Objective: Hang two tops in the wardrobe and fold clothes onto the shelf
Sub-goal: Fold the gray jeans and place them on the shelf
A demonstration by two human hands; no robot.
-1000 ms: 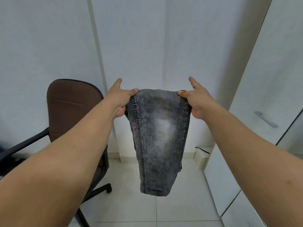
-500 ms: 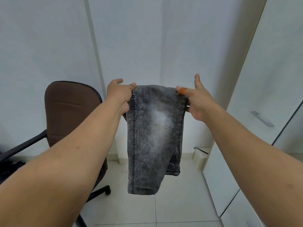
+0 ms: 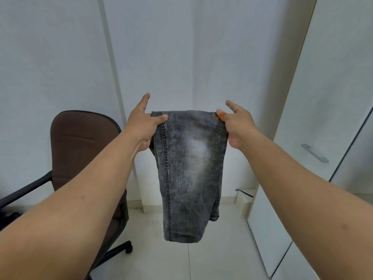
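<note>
A brown office chair (image 3: 80,150) with black armrests and a black wheeled base stands below and to the left of the left hand (image 3: 142,126), against a white wall (image 3: 50,57). A pale vertical strip (image 3: 113,63) runs down the wall above that hand. The floor (image 3: 201,263) under both hands is pale tile. To the right of the right hand (image 3: 236,126) stands a white door (image 3: 323,98) with a grey metal handle (image 3: 314,152). A black cable (image 3: 245,193) lies near the wall's foot, below the right hand

jeans (image 3: 189,168) hang between left hand (image 3: 141,126) and right hand (image 3: 236,126); chair (image 3: 80,142) left, wardrobe door (image 3: 323,118) right.
</note>
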